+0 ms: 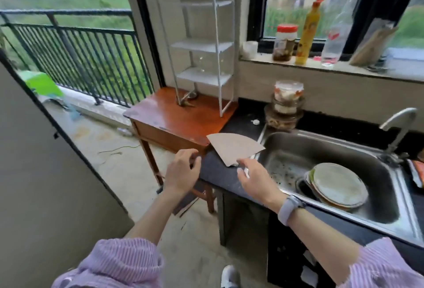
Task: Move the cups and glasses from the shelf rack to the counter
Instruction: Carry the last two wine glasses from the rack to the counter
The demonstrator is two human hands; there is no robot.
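A white shelf rack (204,46) stood at the back of a small wooden table (181,122). A clear glass (202,64) sat on its lowest shelf. The dark counter (220,173) ran beside the sink (321,166). A piece of cardboard (234,147) lay at the counter's left end. The left hand (183,170) had loose, curled fingers and held nothing. The right hand (254,177) pinched the cardboard's near corner.
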